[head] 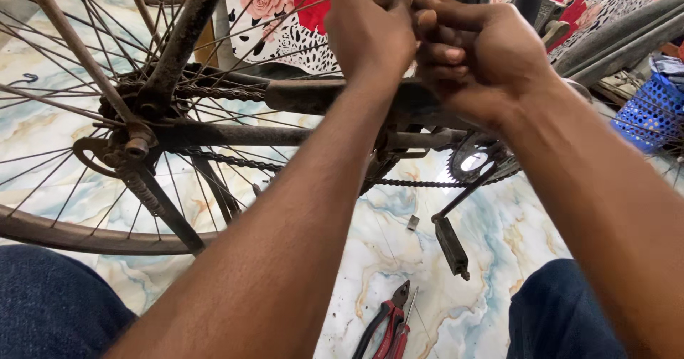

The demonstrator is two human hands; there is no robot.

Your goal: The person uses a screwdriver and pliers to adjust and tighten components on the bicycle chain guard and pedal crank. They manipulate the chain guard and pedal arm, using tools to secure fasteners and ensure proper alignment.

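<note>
Both hands, left hand (370, 35) and right hand (481, 53), pinch together on something hidden by the rusty black bicycle frame (320, 97); steady, small finger movements suit it. Red-handled pliers (388, 327) lie on the marbled floor (399, 245).

Both my bare forearms reach forward and up, my left hand (370, 28) curled into a tight fist with knuckles away from me, my right hand (477, 45) pressed against it, fingers bent and fingertips pinched together.
</note>
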